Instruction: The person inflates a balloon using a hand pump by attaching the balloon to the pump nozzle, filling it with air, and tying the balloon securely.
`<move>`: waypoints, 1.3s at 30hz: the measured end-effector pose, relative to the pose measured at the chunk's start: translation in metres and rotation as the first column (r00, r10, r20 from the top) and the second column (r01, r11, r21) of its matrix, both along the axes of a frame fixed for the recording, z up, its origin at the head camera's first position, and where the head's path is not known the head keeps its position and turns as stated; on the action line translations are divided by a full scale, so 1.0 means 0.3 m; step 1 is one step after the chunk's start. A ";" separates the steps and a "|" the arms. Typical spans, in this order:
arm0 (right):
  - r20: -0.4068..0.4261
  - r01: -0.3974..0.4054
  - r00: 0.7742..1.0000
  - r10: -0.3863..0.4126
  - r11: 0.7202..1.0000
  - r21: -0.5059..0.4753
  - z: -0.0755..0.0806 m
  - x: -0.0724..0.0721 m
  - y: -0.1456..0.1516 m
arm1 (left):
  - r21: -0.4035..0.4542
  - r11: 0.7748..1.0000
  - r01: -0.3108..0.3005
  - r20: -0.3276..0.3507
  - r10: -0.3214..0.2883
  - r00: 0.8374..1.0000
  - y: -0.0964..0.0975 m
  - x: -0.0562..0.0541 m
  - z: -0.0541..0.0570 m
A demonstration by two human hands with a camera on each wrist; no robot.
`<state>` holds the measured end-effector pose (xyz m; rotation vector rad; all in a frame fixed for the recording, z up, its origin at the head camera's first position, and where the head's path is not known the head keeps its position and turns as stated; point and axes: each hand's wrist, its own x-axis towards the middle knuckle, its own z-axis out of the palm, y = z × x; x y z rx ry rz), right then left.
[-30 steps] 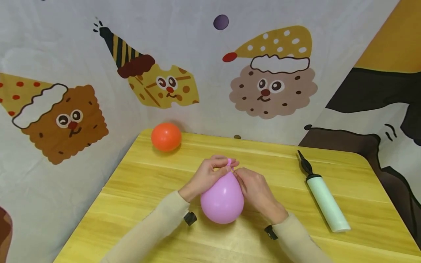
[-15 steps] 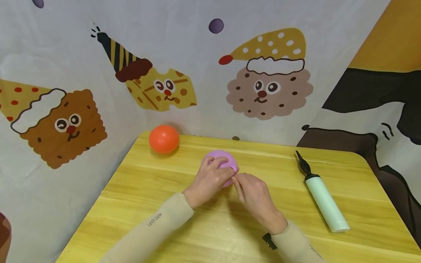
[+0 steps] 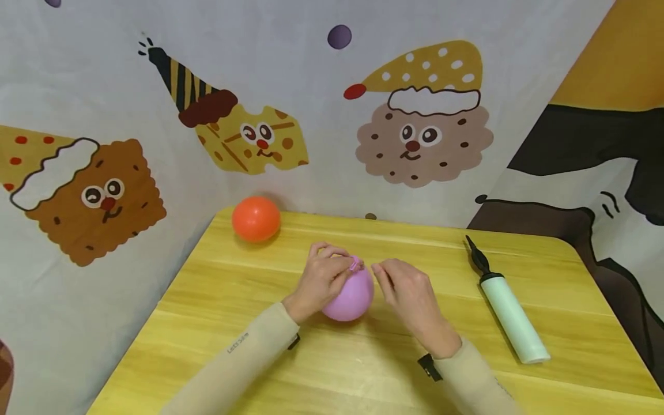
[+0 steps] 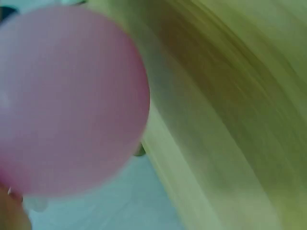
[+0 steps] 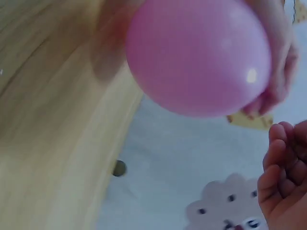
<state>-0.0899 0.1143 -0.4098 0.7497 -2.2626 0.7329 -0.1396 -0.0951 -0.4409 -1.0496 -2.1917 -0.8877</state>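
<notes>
A pink inflated balloon hangs neck-up over the table in the head view, and its round side fills much of the left wrist view. My left hand pinches it at the neck, where the twisted pink end shows by the fingertips. My right hand is just right of the neck, apart from the balloon. Its fingers are curled, and the right wrist view shows nothing inside the curled fingers. The balloon's body partly hides behind my left hand.
A red-orange balloon rests at the table's back left corner. On the right lies a pale green hand pump with a black nozzle. A cartoon-printed cloth hangs behind the wooden table.
The pink balloon was first below both hands, then swung away behind the left hand, and now hangs below its neck again. My right hand has come off the neck and moved slightly right.
</notes>
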 end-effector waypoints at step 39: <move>0.611 -0.176 0.728 0.310 0.946 -0.271 0.066 -0.019 0.082 | 0.522 0.736 0.430 0.715 -0.653 0.250 0.000 -0.023 0.032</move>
